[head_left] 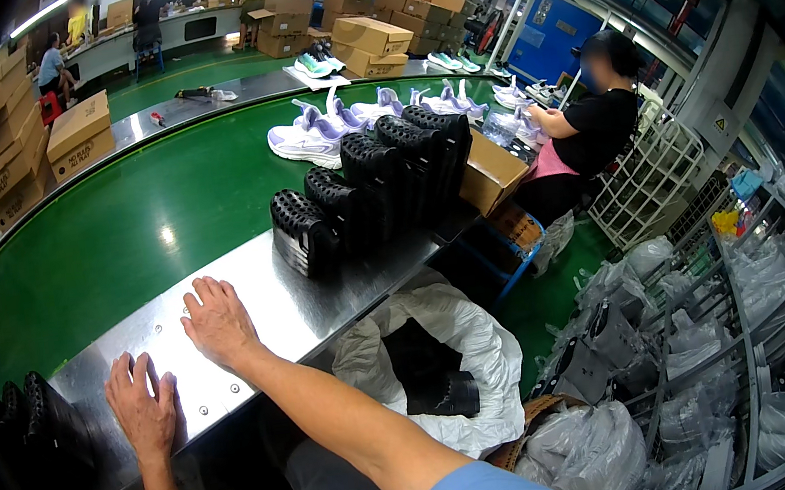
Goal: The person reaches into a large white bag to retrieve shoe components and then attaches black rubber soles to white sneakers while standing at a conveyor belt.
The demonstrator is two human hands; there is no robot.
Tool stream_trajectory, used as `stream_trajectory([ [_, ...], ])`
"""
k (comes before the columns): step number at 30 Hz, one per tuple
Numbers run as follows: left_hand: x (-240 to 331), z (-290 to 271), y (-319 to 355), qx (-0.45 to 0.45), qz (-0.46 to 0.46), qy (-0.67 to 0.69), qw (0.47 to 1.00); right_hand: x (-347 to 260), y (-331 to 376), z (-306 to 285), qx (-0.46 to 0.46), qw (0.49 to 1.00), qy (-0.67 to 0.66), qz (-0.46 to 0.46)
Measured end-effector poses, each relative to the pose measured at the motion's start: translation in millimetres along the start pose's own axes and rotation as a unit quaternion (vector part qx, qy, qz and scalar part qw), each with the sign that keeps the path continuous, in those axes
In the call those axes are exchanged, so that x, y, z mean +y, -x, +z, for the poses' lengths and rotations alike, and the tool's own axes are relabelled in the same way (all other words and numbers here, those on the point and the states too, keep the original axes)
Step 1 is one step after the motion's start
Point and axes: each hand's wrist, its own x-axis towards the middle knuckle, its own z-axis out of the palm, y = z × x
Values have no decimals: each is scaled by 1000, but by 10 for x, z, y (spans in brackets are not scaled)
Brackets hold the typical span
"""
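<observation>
Several black pcs w/ perforated tops [372, 174] stand upright in a close row on the metal desk [275, 306], ctr of frame. More dark pcs [49, 416] stand at its lower-left end, partly lost in shadow. L hand [143, 408], lower left, is released, palm down over the desk near its front edge, fingers slightly apart; it's b/w the dark pcs and the R hand [219, 323]. R hand, left of ctr, is also released, palm down, fingers loosely bent, nearest the row's closest pc. Can't tell if either presses on the metal.

Green surface [118, 244] runs behind the desk, w/ white-lilac shoes [306, 138] on it, upper ctr. Cardboard box [494, 174] sits at the row's right end. Open white bag [479, 352], lower ctr, has a black item [450, 395] inside. Co-worker [605, 126] in black top handles shoes, upper right.
</observation>
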Motion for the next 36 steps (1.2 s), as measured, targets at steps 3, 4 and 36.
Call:
stream_trajectory([
  [3, 14, -4, 2, 1, -1, -1, 1000, 9, 6, 17, 5, 1000, 4, -1],
  [4, 19, -3, 3, 2, 0, 0, 1000, 15, 10, 24, 13, 1000, 6, -3],
  [36, 32, 3, 6, 21, 5, 33, 999, -24, 13, -17, 6, 999, 51, 7],
])
